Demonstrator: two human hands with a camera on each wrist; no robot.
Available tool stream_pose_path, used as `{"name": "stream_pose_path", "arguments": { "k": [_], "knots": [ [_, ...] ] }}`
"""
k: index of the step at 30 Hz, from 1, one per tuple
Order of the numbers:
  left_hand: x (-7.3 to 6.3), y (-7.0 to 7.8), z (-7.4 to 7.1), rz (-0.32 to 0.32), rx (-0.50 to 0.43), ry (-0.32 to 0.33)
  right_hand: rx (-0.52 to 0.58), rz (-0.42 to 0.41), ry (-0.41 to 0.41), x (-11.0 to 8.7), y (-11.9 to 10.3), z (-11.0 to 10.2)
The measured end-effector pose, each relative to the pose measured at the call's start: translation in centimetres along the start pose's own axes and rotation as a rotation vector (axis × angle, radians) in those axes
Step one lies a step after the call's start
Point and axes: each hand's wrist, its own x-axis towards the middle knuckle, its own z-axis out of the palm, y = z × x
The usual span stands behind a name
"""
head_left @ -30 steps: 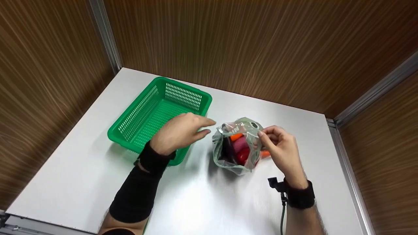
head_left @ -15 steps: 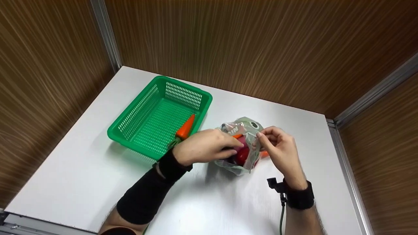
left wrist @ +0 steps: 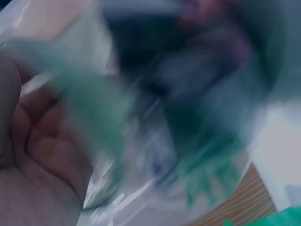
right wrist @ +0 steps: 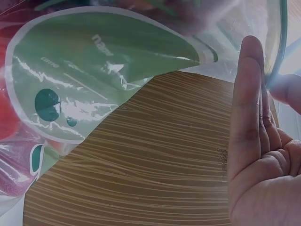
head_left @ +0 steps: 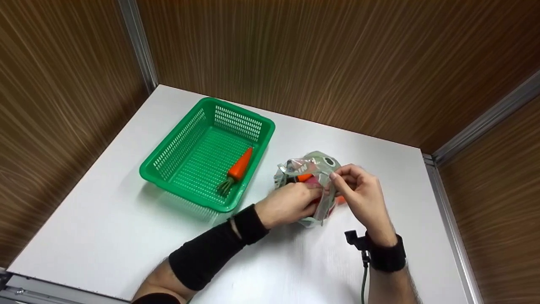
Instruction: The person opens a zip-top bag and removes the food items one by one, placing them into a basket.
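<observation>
A clear plastic bag (head_left: 316,164) with green print stands with its mouth open, holding several play vegetables. My right hand (head_left: 365,194) pinches the bag's edge between thumb and fingers, and the right wrist view shows the printed side beside those fingers. My left hand (head_left: 291,204) reaches into the mouth; its fingertips are hidden among the contents, so I cannot tell what they hold. An orange piece (head_left: 304,177) shows above that hand. Left of the bag, a carrot (head_left: 239,166) with green stems lies in the green basket (head_left: 198,156).
The basket and bag stand on a white table (head_left: 105,211). Wood-grain panels (head_left: 295,63) enclose it at the back and both sides. An orange tip (head_left: 341,199) shows at the bag's right side. A cable (head_left: 365,274) hangs from the right wrist.
My left hand has moved right, from over the basket into the bag. The carrot in the basket has come into view. My right hand stays at the bag's edge.
</observation>
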Motion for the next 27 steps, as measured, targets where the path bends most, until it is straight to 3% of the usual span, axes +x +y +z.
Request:
{"name": "stream_pose_path", "arguments": {
  "k": [4, 11, 14, 20, 27],
  "knots": [
    [0.1, 0.2, 1.6, -0.034, 0.082, 0.004, -0.024, -0.007, -0.008, 0.0, 0.0, 0.1],
    [0.2, 0.7, 3.6, -0.046, 0.557, 0.022, -0.044, 0.011, -0.047, 0.0, 0.0, 0.1],
    [0.3, 0.9, 4.3, -0.069, 0.675, 0.029, -0.049, 0.021, -0.058, 0.0, 0.0, 0.2],
    [0.5, 1.5, 5.5, -0.119, 0.710, 0.077, -0.065, 0.022, -0.060, 0.0, 0.2, 0.2],
    [0.3, 1.5, 5.7, -0.094, 0.737, 0.094, -0.078, 0.024, -0.081, 0.1, 0.2, 0.3]
  ]
}}
